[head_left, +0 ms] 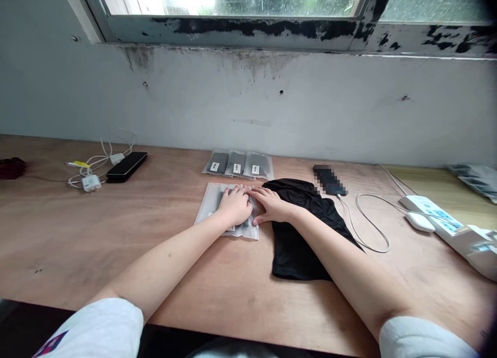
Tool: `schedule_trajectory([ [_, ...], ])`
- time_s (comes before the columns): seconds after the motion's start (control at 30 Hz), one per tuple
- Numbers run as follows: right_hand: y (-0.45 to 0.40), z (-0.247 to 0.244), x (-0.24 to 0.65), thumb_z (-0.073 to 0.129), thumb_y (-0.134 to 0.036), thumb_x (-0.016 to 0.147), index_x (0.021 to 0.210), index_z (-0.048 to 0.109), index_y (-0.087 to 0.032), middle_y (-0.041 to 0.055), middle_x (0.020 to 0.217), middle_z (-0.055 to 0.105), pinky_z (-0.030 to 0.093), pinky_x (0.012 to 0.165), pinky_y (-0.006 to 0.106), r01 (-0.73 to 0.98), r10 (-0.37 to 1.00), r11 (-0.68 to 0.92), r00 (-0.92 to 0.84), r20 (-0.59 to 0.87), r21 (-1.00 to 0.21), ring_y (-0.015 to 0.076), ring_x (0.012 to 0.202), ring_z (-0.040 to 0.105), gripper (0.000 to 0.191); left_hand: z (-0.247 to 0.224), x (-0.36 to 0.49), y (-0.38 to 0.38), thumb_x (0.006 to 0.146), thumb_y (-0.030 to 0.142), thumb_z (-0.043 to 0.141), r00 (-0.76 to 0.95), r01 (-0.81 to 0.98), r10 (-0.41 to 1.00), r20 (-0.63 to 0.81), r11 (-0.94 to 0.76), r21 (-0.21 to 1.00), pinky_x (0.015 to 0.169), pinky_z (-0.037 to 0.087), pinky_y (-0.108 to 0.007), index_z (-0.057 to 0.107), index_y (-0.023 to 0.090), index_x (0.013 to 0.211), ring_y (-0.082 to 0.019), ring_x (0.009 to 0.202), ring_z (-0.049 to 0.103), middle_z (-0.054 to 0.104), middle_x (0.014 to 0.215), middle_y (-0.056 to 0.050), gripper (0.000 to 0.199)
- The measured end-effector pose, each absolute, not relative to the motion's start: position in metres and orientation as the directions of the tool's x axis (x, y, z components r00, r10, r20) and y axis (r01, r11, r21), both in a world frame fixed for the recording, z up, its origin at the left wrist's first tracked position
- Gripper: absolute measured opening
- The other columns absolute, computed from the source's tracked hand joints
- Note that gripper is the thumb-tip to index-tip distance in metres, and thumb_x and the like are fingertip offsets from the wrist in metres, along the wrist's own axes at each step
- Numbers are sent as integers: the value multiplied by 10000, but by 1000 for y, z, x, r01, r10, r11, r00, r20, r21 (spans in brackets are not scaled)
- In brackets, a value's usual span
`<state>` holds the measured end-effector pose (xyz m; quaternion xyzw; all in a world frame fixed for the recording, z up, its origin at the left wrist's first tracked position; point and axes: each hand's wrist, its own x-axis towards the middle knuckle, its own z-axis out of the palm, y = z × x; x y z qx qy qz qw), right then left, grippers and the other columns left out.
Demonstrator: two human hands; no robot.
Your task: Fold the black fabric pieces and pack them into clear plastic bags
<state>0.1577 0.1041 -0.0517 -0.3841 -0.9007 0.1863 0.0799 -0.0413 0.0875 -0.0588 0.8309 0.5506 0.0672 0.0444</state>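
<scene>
A white charger (91,183) and black case (127,167) lie on the wooden table (97,244). Below a stained wall (186,104) and peeling window frame (240,29), the left hand (236,206) presses flat on a clear bag (206,201); the right hand (273,205), fingers apart, touches its right edge. Then come black cloth (301,254) and a power strip (430,213).

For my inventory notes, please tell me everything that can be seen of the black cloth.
The black cloth looks soft and slightly shiny. It lies on the wooden table, right of the nearest plastic bag, loosely crumpled at its far end and smoother near the person. The right forearm crosses over it; whether they touch is unclear.
</scene>
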Motion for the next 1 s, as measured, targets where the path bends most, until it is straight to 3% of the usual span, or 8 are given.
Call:
schedule_trajectory([
  [0.33,89,-39,151,659,-836,689,1640,22,-225,171,1691,57,76,1199,642,718,716,619,-683,-147,-319,427,1544,0,1297,-54,-40,85,958,307,356,379,908,923,65,-384,168,1228,167,-566,458,138,1514,-311,1509,292,398,1596,-110,590],
  [0.53,86,-38,150,676,-805,701,1634,-25,-185,185,1688,34,69,1199,650,708,700,627,-695,-163,-324,420,1545,-14,1321,-58,-41,86,938,291,411,374,895,923,91,-385,224,1223,162,-579,517,146,1467,-326,1500,311,427,1577,-129,558],
  [0.6,87,-37,150,707,-775,697,1634,-25,-183,193,1686,44,77,1203,641,704,701,625,-696,-155,-337,415,1547,0,1328,-60,-42,89,910,268,455,369,866,921,127,-390,313,1219,162,-589,581,162,1403,-338,1484,338,478,1543,-129,520],
  [0.67,87,-33,150,762,-733,672,1634,-25,-186,199,1684,54,76,1208,625,693,701,632,-702,-125,-349,410,1548,1,1358,-60,-44,94,875,229,483,336,774,923,186,-383,504,1199,248,-550,666,187,1278,-326,1409,451,595,1437,-114,444],
  [0.73,85,-26,149,803,-691,654,1636,-9,-211,184,1689,38,78,1215,605,663,688,651,-721,-83,-369,404,1549,-22,1361,-60,-48,101,853,213,484,215,572,948,237,-319,756,1101,412,-459,718,190,1100,-288,1232,606,711,1246,-100,341],
  [0.8,78,-20,144,796,-687,671,1638,34,-254,155,1696,-9,96,1218,587,615,654,678,-755,-52,-403,396,1549,-55,1305,-59,-54,112,843,225,473,15,316,971,238,-231,920,956,506,-377,710,180,957,-246,1044,676,748,1073,-86,266],
  [0.9,61,-18,131,734,-724,725,1637,96,-265,161,1694,-17,141,1210,588,564,608,716,-794,-28,-411,402,1548,-42,1204,-59,-70,130,814,235,482,-247,155,943,224,-190,969,878,507,-343,680,177,857,-227,948,669,737,961,-70,210],
  [1.0,45,-27,113,715,-738,737,1624,177,-186,229,1670,118,201,1183,629,592,624,745,-782,4,-308,446,1533,90,1175,-67,-87,144,806,240,494,-326,232,906,269,-198,952,855,484,-330,662,188,814,-225,915,647,716,897,-54,175],
])
